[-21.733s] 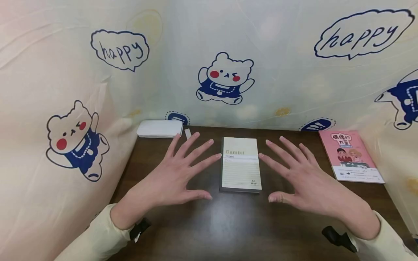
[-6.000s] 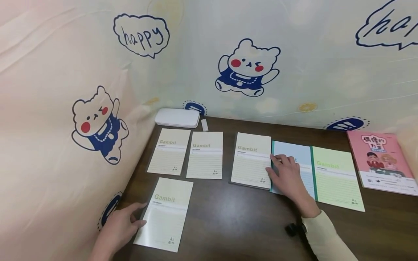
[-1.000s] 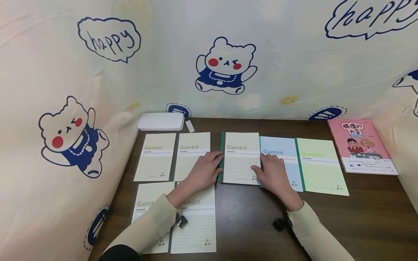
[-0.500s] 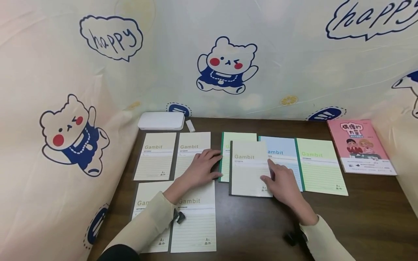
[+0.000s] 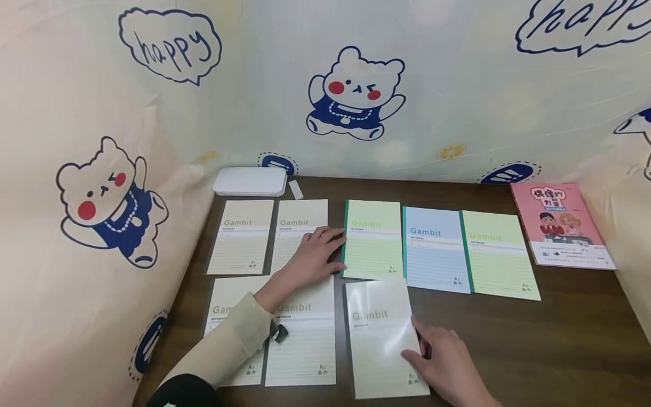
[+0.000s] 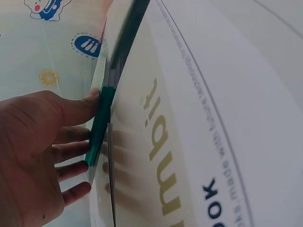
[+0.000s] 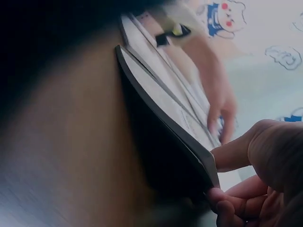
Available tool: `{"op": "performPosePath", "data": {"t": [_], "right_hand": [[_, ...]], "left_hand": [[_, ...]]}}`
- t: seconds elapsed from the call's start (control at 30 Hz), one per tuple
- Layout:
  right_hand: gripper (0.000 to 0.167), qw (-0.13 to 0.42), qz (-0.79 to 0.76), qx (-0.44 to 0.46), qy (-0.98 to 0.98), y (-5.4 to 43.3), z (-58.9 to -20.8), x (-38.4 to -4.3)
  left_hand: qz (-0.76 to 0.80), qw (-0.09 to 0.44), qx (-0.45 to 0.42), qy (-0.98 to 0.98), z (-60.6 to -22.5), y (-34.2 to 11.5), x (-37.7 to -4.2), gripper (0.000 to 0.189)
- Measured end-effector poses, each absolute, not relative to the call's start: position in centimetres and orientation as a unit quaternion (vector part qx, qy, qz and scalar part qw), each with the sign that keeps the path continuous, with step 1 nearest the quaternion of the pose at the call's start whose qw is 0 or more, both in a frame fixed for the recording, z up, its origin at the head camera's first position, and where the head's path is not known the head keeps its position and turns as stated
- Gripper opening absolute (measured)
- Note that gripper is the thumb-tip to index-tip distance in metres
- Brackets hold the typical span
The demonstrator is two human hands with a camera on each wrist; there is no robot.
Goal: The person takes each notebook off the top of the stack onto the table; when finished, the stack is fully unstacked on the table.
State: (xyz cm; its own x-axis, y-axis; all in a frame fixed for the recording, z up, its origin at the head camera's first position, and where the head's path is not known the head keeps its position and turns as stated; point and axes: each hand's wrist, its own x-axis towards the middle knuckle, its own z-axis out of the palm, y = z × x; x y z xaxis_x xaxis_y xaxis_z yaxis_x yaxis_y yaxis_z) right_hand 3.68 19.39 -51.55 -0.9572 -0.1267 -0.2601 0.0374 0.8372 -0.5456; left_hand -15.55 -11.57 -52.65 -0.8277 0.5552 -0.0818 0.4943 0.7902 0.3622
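My right hand [image 5: 450,362] pinches a cream Gambit notebook [image 5: 383,350] by its right edge, near the front of the table. In the right wrist view the thumb lies on the cover of this notebook [image 7: 165,101] and the fingers are beneath; its dark underside shows. My left hand [image 5: 312,257] touches the green spine at the left edge of a light green notebook [image 5: 373,243]. In the left wrist view its fingertips rest along that spine [image 6: 102,120]. Under the left forearm, two cream notebooks [image 5: 305,356] [image 5: 236,299] are partly covered.
Two more cream notebooks [image 5: 241,243] [image 5: 300,217] lie at the back left. A blue notebook [image 5: 437,254] and another green one [image 5: 500,260] continue the row rightward. Behind are a white case [image 5: 250,182] and a small white piece [image 5: 295,190]. A pink book [image 5: 564,226] lies far right.
My right hand has pulled the cream notebook off the light green one and brought it toward the front edge, uncovering the green cover. The left hand stays at the green spine.
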Motion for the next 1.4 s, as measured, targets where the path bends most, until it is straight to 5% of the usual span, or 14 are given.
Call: {"op": "performPosePath", "data": {"t": [0.67,0.93,1.17,1.4], "right_hand": [[0.057,0.081,-0.283,0.000,0.956,17.0,-52.2,4.5],[0.037,-0.081,-0.276,-0.058,0.956,20.2,-52.8,-2.5],[0.067,-0.040,-0.259,-0.071,0.962,19.7,-54.3,-10.0],[0.078,-0.041,-0.264,-0.080,0.960,17.9,-54.9,-11.2]], "left_hand": [[0.154,0.092,0.275,0.945,-52.8,-11.5,-15.4,0.076],[0.166,0.092,0.278,0.942,-52.9,-11.6,-15.3,0.077],[0.167,0.088,0.282,0.941,-53.3,-12.0,-15.3,0.078],[0.174,0.084,0.282,0.940,-53.2,-12.0,-15.3,0.078]]}}
